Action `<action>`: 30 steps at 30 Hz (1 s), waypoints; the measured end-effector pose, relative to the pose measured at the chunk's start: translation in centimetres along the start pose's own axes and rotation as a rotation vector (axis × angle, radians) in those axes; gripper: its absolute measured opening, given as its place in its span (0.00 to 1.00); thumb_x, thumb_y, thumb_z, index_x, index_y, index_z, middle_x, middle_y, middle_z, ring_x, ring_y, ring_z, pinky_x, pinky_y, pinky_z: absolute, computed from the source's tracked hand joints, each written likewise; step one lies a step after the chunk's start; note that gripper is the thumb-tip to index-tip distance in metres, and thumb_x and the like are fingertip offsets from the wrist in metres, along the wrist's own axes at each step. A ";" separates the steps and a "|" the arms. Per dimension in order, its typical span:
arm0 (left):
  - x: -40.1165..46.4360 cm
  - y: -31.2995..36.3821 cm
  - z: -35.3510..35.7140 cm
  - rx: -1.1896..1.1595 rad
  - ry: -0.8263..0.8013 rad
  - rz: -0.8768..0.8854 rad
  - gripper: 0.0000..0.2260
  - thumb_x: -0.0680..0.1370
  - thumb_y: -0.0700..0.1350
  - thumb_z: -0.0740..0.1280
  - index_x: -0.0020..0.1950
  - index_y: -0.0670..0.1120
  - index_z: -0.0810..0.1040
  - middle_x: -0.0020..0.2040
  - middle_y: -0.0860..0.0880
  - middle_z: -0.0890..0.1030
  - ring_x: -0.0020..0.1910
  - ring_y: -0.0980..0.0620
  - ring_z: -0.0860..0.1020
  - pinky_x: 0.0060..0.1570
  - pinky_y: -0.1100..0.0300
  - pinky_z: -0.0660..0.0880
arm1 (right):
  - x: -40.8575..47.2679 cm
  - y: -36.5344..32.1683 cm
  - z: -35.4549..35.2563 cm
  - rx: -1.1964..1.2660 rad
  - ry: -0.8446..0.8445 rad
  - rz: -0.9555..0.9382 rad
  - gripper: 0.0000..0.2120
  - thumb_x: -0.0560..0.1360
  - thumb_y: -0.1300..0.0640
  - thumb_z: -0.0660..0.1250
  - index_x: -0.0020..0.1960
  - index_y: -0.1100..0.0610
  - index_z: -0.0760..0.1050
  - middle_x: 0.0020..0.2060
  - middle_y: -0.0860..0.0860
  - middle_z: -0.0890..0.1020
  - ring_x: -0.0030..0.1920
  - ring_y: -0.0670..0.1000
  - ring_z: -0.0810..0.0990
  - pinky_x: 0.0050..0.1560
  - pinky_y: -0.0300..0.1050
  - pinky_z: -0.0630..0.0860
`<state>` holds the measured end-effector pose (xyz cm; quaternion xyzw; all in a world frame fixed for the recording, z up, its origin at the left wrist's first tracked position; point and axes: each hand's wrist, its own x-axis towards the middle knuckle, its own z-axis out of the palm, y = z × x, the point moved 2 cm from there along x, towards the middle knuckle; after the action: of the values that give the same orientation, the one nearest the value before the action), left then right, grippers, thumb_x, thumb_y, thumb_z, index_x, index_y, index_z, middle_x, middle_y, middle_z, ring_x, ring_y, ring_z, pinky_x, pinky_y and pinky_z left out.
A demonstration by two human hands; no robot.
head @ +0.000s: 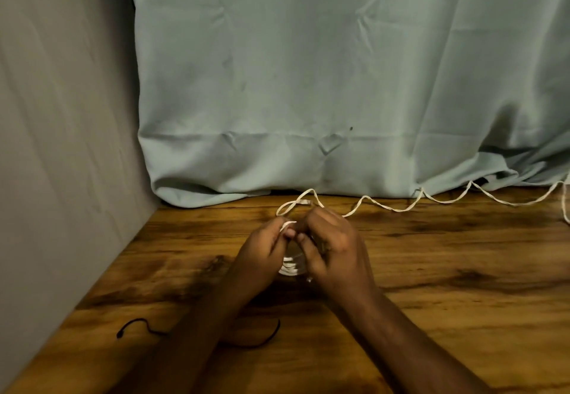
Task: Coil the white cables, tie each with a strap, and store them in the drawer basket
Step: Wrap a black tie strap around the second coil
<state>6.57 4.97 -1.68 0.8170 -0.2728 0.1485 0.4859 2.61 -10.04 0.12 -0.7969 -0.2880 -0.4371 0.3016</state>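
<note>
A long white cable [388,208] snakes across the back of the wooden table from the right edge to my hands. My left hand [262,251] and my right hand [333,245] are close together at the table's middle, both closed on the cable. A loop of it [296,205] rises just behind my fingers, and a few coiled turns [288,265] show between my palms. A thin black strap [138,325] lies on the table near my left forearm, partly hidden under it. No drawer basket is in view.
A pale green cloth [339,85] hangs behind the table and drapes onto its back edge. A grey wall [61,115] closes off the left side. The wooden tabletop [462,301] stretches right of my arms.
</note>
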 end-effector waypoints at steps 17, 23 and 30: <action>-0.2 1.8 0.6 0.204 -0.229 0.153 0.15 0.84 0.55 0.57 0.66 0.49 0.72 0.54 0.51 0.80 0.51 0.56 0.78 0.51 0.50 0.74 | 0.1 2.3 -0.6 0.421 0.109 0.509 0.07 0.79 0.59 0.74 0.43 0.56 0.80 0.37 0.53 0.84 0.41 0.58 0.84 0.42 0.62 0.81; -0.4 1.1 0.7 0.271 -0.173 0.218 0.16 0.81 0.56 0.58 0.55 0.45 0.76 0.45 0.51 0.77 0.42 0.54 0.75 0.44 0.50 0.73 | 0.4 2.3 -0.6 0.609 0.005 0.671 0.12 0.79 0.64 0.74 0.38 0.56 0.78 0.32 0.52 0.83 0.36 0.47 0.81 0.37 0.43 0.77; -0.7 1.5 1.1 0.380 -0.087 0.324 0.17 0.82 0.57 0.57 0.50 0.45 0.75 0.43 0.51 0.74 0.38 0.52 0.74 0.38 0.52 0.72 | 0.3 2.8 -0.3 0.906 -0.044 1.007 0.13 0.77 0.64 0.74 0.34 0.59 0.79 0.31 0.57 0.81 0.34 0.55 0.78 0.39 0.45 0.75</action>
<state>5.12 3.70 -1.50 0.8449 -0.3880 0.2377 0.2812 4.59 -12.04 -0.16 -0.6377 -0.0424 -0.0630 0.7665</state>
